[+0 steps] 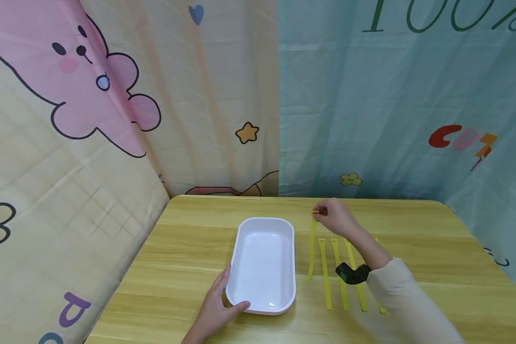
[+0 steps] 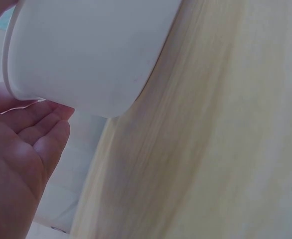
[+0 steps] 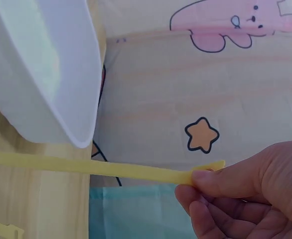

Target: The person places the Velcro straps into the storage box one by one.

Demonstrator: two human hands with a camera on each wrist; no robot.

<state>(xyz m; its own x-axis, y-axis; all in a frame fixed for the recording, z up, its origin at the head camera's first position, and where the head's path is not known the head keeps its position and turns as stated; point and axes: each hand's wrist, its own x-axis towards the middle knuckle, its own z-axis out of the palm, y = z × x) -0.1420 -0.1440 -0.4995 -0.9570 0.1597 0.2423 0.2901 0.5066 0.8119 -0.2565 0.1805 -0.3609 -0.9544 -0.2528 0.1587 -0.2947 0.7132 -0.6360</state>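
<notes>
At the near-left corner of a white rectangular basin (image 1: 264, 267), my left hand (image 1: 215, 303) grips the rim, thumb over the near edge and fingers along the outer left wall. My right hand (image 1: 334, 219) pinches the slotted head end of a yellow hook-and-loop cable tie (image 1: 312, 246) between thumb and fingers. The tie stretches toward the near side, just right of the basin. In the right wrist view the tie (image 3: 131, 171) runs straight out from the fingertips, with its wider end by the thumb. The basin's inside holds nothing.
Several more yellow ties (image 1: 326, 277) lie side by side on the wooden table (image 1: 172, 267), right of the basin and partly under my right forearm. Printed curtains (image 1: 215, 95) hang behind the table's far edge. A black device (image 1: 352, 274) sits on my right wrist.
</notes>
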